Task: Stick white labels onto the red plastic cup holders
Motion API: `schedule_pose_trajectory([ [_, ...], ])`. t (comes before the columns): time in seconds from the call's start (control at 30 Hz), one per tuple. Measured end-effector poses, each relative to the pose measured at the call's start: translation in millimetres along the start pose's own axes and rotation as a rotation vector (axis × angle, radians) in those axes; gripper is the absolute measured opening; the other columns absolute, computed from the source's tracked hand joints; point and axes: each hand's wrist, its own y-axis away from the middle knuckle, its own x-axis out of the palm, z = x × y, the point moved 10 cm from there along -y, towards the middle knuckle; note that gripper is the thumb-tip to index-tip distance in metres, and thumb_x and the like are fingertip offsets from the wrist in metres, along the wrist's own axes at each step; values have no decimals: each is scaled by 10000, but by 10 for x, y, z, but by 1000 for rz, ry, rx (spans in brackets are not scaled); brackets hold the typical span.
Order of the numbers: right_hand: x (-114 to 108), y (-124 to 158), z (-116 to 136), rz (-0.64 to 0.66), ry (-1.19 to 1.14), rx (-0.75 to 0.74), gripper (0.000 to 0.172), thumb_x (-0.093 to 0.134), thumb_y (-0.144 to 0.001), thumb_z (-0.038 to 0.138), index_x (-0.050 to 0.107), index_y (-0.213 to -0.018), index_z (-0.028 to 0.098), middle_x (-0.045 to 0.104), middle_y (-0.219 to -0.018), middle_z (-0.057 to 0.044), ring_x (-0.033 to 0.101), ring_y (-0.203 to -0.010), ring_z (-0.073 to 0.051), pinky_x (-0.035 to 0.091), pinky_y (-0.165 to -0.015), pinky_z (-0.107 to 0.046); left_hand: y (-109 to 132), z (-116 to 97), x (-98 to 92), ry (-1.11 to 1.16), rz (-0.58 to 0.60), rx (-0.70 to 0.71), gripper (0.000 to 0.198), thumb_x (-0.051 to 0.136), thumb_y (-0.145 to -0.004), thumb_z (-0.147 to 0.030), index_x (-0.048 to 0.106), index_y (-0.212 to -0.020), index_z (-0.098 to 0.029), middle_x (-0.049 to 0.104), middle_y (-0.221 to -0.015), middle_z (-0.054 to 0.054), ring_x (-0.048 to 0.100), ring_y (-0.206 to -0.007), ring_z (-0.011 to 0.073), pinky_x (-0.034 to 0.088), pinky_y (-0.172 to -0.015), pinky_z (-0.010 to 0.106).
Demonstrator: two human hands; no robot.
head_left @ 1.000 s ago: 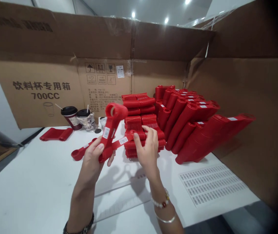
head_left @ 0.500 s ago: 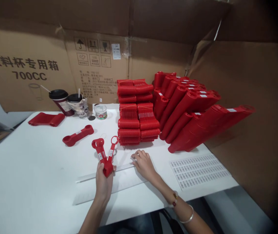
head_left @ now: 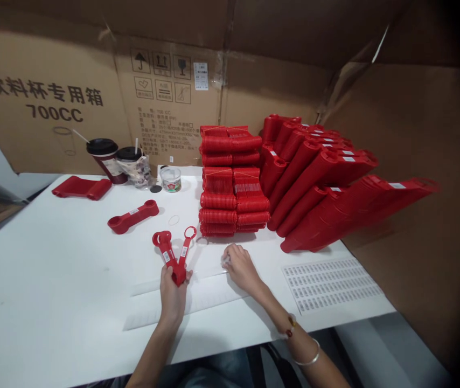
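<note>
- White table (head_left: 52, 302)
- Stacked red carriers (head_left: 230, 183), leaning rows (head_left: 327, 183) far right
- One loose carrier (head_left: 133, 216)
- Two cups (head_left: 104, 156), small tub (head_left: 171, 179)
- Label sheet (head_left: 333, 283)
- White strips (head_left: 197, 302) near front edge

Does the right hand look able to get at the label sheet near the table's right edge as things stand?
Probably yes. The right hand rests on the table just left of the label sheet, with nothing lying between them; the stacked red pieces sit behind the sheet.

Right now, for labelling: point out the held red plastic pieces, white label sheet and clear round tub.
Red plastic pieces (head_left: 166, 251): head view, left shaft.
White label sheet (head_left: 333, 284): head view, middle.
Clear round tub (head_left: 171, 181): head view, side wall.
</note>
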Motion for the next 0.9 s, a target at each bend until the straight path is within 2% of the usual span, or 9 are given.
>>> schedule_pose_trajectory([
  [0.07,-17,-2,-15,9,-15,2,252,561,-802,26,498,-997,172,599,-1013,-61,536,-965,-216,373,-847,-351,-1,24,12,6,10,-24,159,569,-824,-339,534,-884,-197,599,-773,-5,551,-645,108,522,-737,300],
  [0.23,96,-46,89,72,-55,-72,341,529,-736,-38,474,-995,177,634,-907,-25,580,-900,-197,374,-889,-375,1,46,19,17,12,-47,157,579,-816,-344,522,-867,-206,599,-744,-20,552,-633,108,515,-707,273],
  [0.37,58,-41,81,47,-78,-94,362,480,-726,-49,474,-1012,171,626,-855,-29,574,-884,-204,396,-894,-395,-4,53,14,23,10,-53,176,600,-803,-354,522,-861,-207,601,-743,-17,551,-634,109,510,-691,267],
  [0.43,-13,-12,20,8,-88,-84,408,469,-741,-29,461,-1103,160,616,-923,-60,568,-909,-212,417,-895,-404,-8,53,4,26,3,-53,171,598,-806,-349,523,-862,-207,598,-753,-14,554,-654,113,515,-694,268],
  [0.53,-81,38,-47,-36,-95,-88,630,447,-747,-9,326,-1345,152,562,-1097,-118,544,-1006,-228,434,-918,-429,-15,63,0,28,2,-58,156,586,-814,-335,524,-868,-203,594,-764,-11,550,-664,112,522,-711,279],
  [0.63,-38,61,-8,-21,-104,-148,804,398,-724,-32,172,-1464,184,515,-1175,-130,543,-1008,-218,456,-910,-434,-20,75,5,33,12,-58,151,582,-812,-331,522,-858,-201,587,-749,-16,543,-653,107,523,-720,281],
  [0.77,-1,54,88,-7,-108,-193,903,364,-667,-59,123,-1497,203,510,-1122,-131,551,-911,-223,459,-883,-470,-20,74,1,31,17,-51,161,591,-811,-343,516,-841,-203,582,-725,-22,543,-650,110,524,-721,280],
  [0.9,-98,90,157,-36,-135,-202,922,342,-685,-59,85,-1510,263,504,-1067,-114,534,-849,-220,464,-843,-448,-19,59,-1,17,11,-46,152,586,-817,-335,524,-849,-200,596,-735,-11,543,-643,115,523,-688,273],
])
